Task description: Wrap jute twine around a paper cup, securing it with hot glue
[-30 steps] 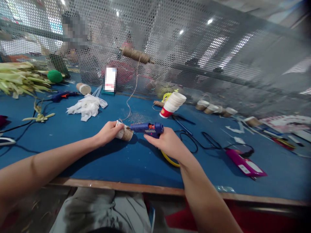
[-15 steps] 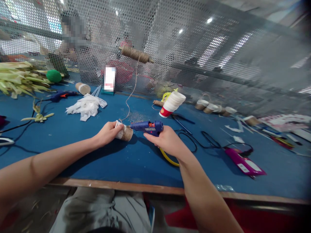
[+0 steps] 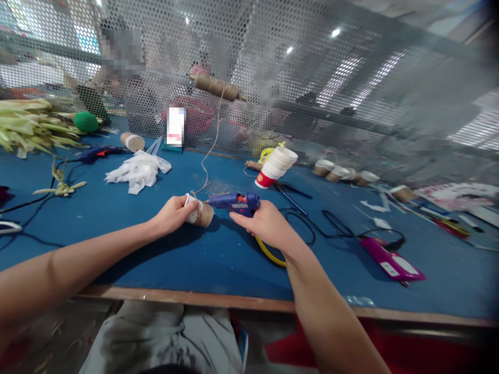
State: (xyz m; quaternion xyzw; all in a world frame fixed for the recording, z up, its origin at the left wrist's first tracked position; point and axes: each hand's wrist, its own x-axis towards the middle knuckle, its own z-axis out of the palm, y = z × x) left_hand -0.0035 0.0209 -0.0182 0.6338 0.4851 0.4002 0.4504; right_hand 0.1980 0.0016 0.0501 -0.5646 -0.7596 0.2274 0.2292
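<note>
Tilted on its side, a white paper cup (image 3: 203, 215) partly wrapped in brown twine is gripped by my left hand (image 3: 173, 214) near its rim. My right hand (image 3: 266, 222) is wrapped around the handle of a blue glue gun (image 3: 234, 202), which has a small red light lit. The gun's nozzle points left and meets the cup's side, close to my left thumb; whether it touches cannot be made out. From the cup a loose strand of twine (image 3: 212, 148) climbs to a twine spool (image 3: 216, 87) mounted on the perforated metal screen.
A stack of paper cups (image 3: 277, 165) leans behind my right hand. Crumpled white material (image 3: 138, 170) and a second glue gun (image 3: 102, 152) lie to the left, near pale husks (image 3: 31, 127). Several twine-wrapped cups (image 3: 339, 173) and a purple packet (image 3: 392, 258) with black cable are at right.
The glue gun and my right hand have shifted very slightly left. My left hand and the cup stay in place.
</note>
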